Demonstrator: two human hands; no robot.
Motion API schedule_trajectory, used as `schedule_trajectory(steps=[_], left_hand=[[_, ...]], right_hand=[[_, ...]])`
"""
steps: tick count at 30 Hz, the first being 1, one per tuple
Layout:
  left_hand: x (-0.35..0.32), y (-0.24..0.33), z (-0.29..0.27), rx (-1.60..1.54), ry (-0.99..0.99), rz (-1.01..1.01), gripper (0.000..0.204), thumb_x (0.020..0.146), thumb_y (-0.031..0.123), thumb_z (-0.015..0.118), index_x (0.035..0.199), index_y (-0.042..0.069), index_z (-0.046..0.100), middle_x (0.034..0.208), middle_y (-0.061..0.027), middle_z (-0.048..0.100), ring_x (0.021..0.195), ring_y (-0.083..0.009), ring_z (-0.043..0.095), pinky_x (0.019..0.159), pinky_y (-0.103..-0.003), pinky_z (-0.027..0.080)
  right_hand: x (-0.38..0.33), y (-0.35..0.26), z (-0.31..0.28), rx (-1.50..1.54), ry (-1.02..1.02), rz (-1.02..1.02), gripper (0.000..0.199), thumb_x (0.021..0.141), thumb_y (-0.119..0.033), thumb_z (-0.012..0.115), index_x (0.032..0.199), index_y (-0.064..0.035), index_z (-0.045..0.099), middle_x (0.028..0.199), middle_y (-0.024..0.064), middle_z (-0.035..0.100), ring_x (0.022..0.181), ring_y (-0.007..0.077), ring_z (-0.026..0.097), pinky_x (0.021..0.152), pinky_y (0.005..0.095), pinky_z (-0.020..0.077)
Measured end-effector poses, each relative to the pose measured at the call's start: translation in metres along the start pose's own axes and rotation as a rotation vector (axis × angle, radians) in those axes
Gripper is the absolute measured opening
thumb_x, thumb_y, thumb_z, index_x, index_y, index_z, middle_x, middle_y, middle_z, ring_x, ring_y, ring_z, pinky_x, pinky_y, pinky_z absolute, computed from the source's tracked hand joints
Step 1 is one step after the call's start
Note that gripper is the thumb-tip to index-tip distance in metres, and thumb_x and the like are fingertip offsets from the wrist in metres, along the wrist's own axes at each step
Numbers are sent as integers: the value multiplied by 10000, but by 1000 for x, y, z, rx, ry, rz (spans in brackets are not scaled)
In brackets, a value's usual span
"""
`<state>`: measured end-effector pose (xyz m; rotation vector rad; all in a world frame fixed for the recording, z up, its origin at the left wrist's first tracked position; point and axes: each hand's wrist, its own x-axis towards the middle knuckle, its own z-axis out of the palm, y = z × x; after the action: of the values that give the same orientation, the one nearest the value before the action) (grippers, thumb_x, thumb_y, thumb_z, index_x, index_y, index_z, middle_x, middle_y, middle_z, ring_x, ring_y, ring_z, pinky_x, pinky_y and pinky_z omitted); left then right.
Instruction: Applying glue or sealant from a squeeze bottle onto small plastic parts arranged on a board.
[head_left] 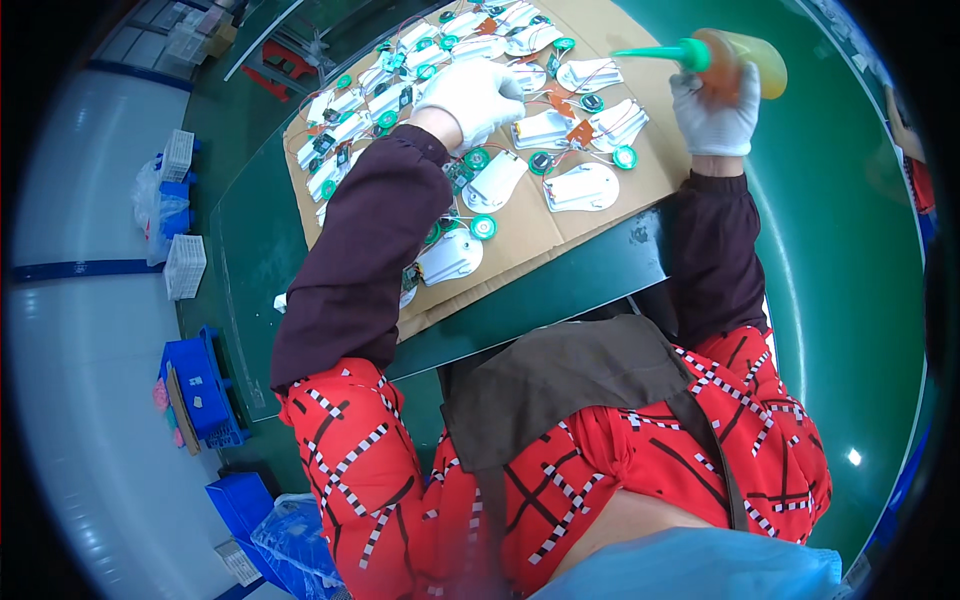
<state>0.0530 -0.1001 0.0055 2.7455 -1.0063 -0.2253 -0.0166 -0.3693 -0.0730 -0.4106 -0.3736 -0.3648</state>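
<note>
My right hand [718, 112], in a white glove, grips a squeeze bottle [752, 62] of yellowish liquid. The bottle is tilted on its side, and its long green nozzle [660, 54] points left over the white parts. My left hand [474, 98], also gloved, is over the middle of the parts with its fingers curled together. Whatever it may hold is hidden. Around it lie several white plastic housings [582, 187] with wires, small circuit boards and round green-rimmed discs [483, 227]. One housing [496, 182] lies just below my left hand.
The parts rest on a brown cardboard sheet [530, 232] on a green table [560, 278]. At the left stand white baskets [185, 267] and blue bins [195, 385]. A red stool [285, 68] is beyond the table. Part of another person [915, 150] shows at the far right.
</note>
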Motion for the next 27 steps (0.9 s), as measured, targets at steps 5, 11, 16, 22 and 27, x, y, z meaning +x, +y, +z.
schedule_trajectory(steps=[5, 11, 16, 22, 27], left_hand=[[13, -4, -14, -67, 152, 44, 274, 731, 246, 585, 917, 58, 655, 836, -97, 642, 747, -188, 602, 703, -279, 465], [34, -20, -4, 76, 129, 48, 266, 736, 271, 570, 904, 83, 653, 888, -121, 628, 820, -247, 597, 755, -327, 458], [52, -24, 24, 387, 229, 198, 162, 720, 171, 616, 814, 41, 596, 828, -142, 597, 811, -289, 574, 721, -361, 452], [59, -20, 20, 207, 89, 95, 159, 714, 181, 627, 741, 26, 600, 741, -154, 592, 735, -292, 582, 663, -360, 459], [43, -18, 5, 11, 192, -171, 216, 648, 141, 636, 815, 8, 605, 741, -121, 631, 692, -200, 619, 646, -291, 481]], right_hand=[[4, -20, -2, 286, 63, 55, 513, 762, -381, 593, 1111, -28, 462, 971, 140, 550, 680, 210, 507, 662, 299, 467], [10, -11, -1, 183, 91, 45, 494, 788, -371, 576, 1123, -27, 460, 990, 147, 548, 711, 217, 522, 676, 314, 473], [18, -10, 29, 21, -49, 87, 423, 830, -356, 545, 1116, -49, 491, 999, 126, 567, 745, 212, 531, 710, 350, 479], [47, 8, 94, -246, 70, -47, 311, 788, -231, 607, 1055, -88, 534, 958, 38, 594, 782, 153, 550, 625, 311, 439], [50, 32, 72, -628, -27, -69, 352, 799, -268, 601, 1058, -43, 521, 914, 73, 584, 701, 158, 543, 583, 289, 449]])
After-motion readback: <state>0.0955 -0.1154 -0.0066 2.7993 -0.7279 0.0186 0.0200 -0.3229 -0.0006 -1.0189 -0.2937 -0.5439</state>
